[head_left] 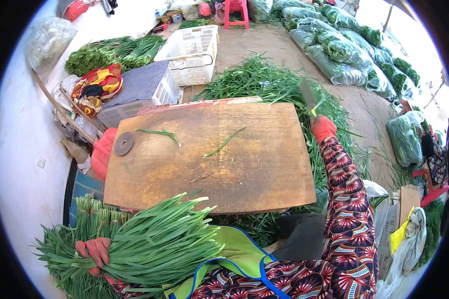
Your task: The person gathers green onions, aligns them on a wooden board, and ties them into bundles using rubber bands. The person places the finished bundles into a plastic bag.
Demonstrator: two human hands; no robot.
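My left hand (95, 253), in a reddish glove, grips a thick bunch of garlic chives (168, 231) at lower left. The pale cut ends point right, across my green apron (239, 241). Out past the board's right edge, my right hand (323, 129) in an orange-red glove holds a cleaver (307, 93), blade upward. A few green leaves cling near its handle. Between my hands lies a worn wooden board (254, 172). Loose chive stalks (224, 142) and a round grey disc with a central hole (124, 143) rest on it.
Loose chive leaves (254, 80) heap behind and right of the board. Tied chive bundles (101, 220) stand at left. Further back are a white plastic crate (194, 69), a cloth-covered crate (134, 84) and a red stool (236, 13). Bagged greens (333, 56) are piled at right.
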